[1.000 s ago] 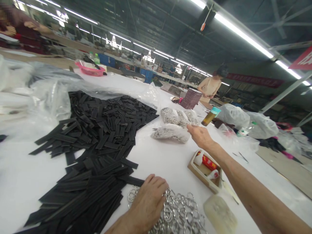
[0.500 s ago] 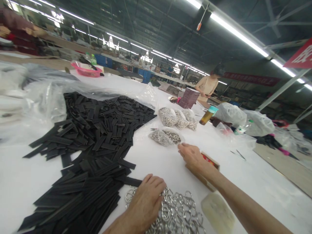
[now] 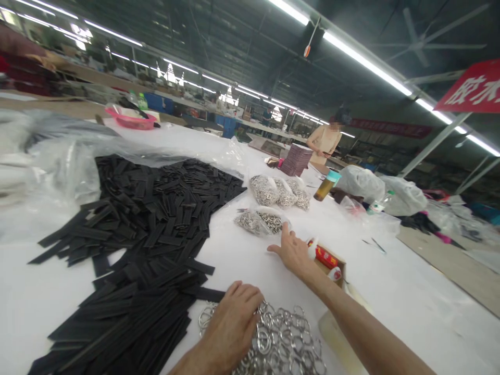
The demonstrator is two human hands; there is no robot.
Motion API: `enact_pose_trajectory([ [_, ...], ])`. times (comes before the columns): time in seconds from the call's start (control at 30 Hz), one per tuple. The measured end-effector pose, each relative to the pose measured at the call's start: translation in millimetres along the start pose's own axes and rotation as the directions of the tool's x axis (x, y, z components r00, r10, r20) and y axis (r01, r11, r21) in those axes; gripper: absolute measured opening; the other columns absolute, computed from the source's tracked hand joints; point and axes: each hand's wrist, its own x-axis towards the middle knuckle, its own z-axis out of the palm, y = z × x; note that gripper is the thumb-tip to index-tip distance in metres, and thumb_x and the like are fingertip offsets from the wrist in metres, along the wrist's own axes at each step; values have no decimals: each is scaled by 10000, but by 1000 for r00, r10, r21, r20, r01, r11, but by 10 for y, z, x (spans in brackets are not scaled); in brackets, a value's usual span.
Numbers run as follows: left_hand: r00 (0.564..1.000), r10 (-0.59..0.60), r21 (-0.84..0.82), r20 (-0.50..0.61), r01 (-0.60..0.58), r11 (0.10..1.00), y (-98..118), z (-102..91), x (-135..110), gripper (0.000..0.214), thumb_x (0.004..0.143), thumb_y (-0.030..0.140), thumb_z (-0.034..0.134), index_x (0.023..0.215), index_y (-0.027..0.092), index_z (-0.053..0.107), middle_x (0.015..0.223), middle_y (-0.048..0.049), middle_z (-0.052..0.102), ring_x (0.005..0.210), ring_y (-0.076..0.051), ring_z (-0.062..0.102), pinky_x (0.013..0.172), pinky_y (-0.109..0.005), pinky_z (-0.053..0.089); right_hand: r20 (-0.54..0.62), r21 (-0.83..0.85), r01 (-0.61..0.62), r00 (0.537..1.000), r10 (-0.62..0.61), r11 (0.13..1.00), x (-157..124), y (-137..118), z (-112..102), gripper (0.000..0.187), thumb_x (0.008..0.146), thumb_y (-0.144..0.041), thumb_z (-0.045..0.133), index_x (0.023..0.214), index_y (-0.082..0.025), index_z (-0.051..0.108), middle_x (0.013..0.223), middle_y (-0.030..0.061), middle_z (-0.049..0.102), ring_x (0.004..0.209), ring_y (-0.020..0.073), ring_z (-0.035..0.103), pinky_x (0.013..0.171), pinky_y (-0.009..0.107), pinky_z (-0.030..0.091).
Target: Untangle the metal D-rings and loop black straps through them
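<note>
My left hand (image 3: 233, 328) lies palm down on a pile of linked metal rings (image 3: 279, 341) at the near edge of the white table (image 3: 250, 265), fingers flat and together. My right hand (image 3: 292, 252) reaches forward over the table with fingers spread, holding nothing, just in front of an opened clear bag of small metal rings (image 3: 260, 221). Right beside that hand sits a small cardboard box (image 3: 330, 263) holding a red and white tube. A large heap of black strips (image 3: 148, 234) covers the table to the left.
Several more clear bags of rings (image 3: 279, 191) lie farther back, near a bottle with a teal cap (image 3: 325, 186). Crumpled plastic sheeting (image 3: 66, 156) lies at left, a pink basin (image 3: 133, 120) at the back. A person (image 3: 324, 141) stands beyond a stack of dark pieces (image 3: 296, 159).
My right hand has drawn back from the ring bags toward me and come down near the cardboard box, and the nearest bag now lies open. My left hand stays on the ring pile.
</note>
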Motion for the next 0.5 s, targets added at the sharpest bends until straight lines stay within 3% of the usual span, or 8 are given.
enact_pose_trajectory([
  [0.1,1000,-9,-12,1,9,1000,-12,16,-18,339,766,51,460,1037,222,572,1085,-32,614,1045,-209,517,1068,-450,273,12,73,-38,999,37,997,227,-89,85,776,823,-567,544,1382,-110,260,1153,219,568,965,299,630,735,365,467],
  [0.27,1000,-24,-15,12,25,1000,-25,28,-20,345,745,44,463,1020,225,566,1083,-27,611,1054,-207,511,1076,-442,256,23,136,-110,994,108,985,515,-289,161,592,858,-549,482,1278,-148,371,1126,212,565,950,281,628,715,355,470],
  [0.5,1000,24,24,14,-24,999,-24,14,22,303,811,61,422,1034,201,572,1084,-49,620,1037,-214,517,1046,-448,287,46,156,-142,990,136,978,650,-319,129,522,886,-463,474,1281,-151,337,1202,216,513,1033,272,587,788,355,459],
])
